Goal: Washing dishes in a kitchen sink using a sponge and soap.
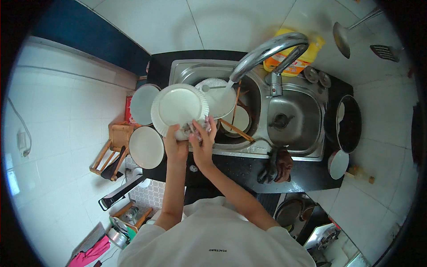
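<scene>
My left hand [176, 140] grips the near edge of a white plate [180, 106] with a ribbed rim, tilted over the left sink basin. My right hand [204, 137] presses a crumpled scrubbing pad or cloth [200, 130], its kind unclear, on the plate's lower right edge. Behind the plate, another white plate [218, 98] with a spoon [215, 87] on it lies in the basin, below the running chrome faucet [255, 61]. Wooden chopsticks [238, 130] rest across the basin over a smaller white dish [242, 118].
Two white dishes [145, 104] [146, 147] stand at the counter's left end. Right of the empty-looking second basin [293, 133] are a dark pot [353, 123] and a white bowl [338, 165]. Dark gloves [277, 166] lie on the front edge. A yellow bottle [303, 56] stands behind the faucet.
</scene>
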Demonstrator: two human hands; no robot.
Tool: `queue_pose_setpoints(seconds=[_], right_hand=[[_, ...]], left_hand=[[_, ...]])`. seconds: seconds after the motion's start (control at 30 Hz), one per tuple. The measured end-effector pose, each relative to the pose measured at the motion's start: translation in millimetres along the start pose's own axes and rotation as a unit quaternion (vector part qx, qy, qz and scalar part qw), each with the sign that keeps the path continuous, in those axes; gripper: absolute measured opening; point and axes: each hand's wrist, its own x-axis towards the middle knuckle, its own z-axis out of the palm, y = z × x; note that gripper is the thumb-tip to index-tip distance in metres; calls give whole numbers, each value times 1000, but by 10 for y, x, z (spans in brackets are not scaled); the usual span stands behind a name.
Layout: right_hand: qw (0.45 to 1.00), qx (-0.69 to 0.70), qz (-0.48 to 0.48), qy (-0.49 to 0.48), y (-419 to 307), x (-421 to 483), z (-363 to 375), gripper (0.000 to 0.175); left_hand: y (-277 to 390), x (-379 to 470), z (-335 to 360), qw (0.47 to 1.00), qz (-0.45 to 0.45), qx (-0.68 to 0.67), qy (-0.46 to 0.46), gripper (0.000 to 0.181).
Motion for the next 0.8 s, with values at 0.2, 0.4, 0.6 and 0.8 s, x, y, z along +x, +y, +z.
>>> queue_pose_setpoints(seconds=[0.2, 0.4, 0.6, 0.8], right_hand=[[971, 197, 121, 58, 183, 451, 69, 14], [996, 45, -74, 32, -125, 141, 131, 13], [970, 214, 109, 36, 144, 595, 187, 15], [996, 75, 27, 34, 139, 150, 299, 19]], left_hand=[[-18, -153, 161, 986, 156, 50, 15, 47], [100, -47, 148, 997, 73, -24, 13, 51], [122, -139, 279, 993, 113, -28, 12, 52], [156, -35, -67, 992, 122, -21, 32, 48]])
